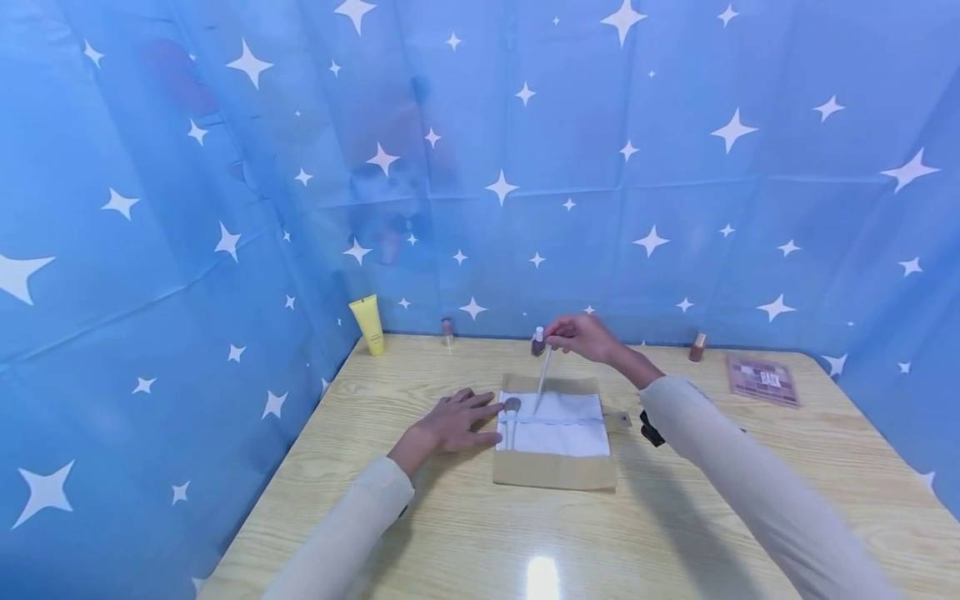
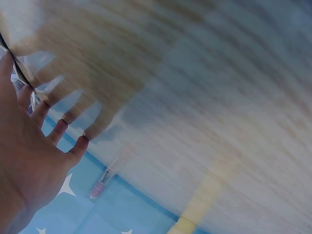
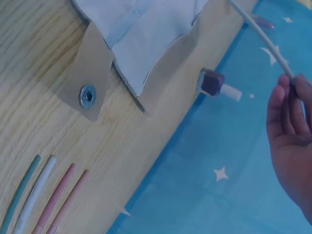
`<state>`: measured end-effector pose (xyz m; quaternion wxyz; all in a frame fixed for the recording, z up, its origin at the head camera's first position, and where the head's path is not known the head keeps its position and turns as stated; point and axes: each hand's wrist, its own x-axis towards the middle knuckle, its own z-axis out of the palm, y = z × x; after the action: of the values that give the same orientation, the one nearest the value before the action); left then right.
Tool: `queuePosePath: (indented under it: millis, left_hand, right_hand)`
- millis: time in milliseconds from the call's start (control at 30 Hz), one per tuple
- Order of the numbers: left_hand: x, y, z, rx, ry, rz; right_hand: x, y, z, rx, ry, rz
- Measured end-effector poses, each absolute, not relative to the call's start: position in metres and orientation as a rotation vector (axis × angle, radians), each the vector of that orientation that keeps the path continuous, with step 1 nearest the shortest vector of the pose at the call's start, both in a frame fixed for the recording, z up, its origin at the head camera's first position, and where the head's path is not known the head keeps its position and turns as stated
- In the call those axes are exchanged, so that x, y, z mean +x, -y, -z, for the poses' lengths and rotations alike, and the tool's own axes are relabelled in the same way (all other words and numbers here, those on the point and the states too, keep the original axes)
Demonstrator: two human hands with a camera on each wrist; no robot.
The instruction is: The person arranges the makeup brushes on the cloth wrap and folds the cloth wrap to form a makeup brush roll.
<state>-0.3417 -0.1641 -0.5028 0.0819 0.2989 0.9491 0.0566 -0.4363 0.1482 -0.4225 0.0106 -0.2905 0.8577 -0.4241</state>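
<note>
My right hand (image 1: 587, 337) pinching 1 slim stick (image 1: 542, 383) over the pouch (image 1: 555, 472), left hand (image 1: 453, 422) spread beside 1 brush (image 1: 512, 405) on it

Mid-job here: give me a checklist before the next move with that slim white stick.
1. Right grip pinching the slim white stick: ok.
2. Brush roll lying open: ok.
3. Left grip at the roll's left edge: ok.
4. Makeup brush lying at the roll's left side: ok.
5. Stick's lower end under the elastic band: cannot tell.
6. Nail polish bottle clear of the roll: ok.
</note>
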Motion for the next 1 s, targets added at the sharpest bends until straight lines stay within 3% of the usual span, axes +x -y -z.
queuePosePath:
  millis: [567,1000]
  left_hand:
    - [-0.344,0.162,0.507,0.908,-2.847,-0.140]
    - [-0.343,0.165,0.506,0.908,-2.848,-0.130]
  right_hand:
    - [-0.427,-0.123,0.446,-0.760,-2.538,1.561]
    - [-0.419,-0.120,0.453,-0.815,-2.481,1.543]
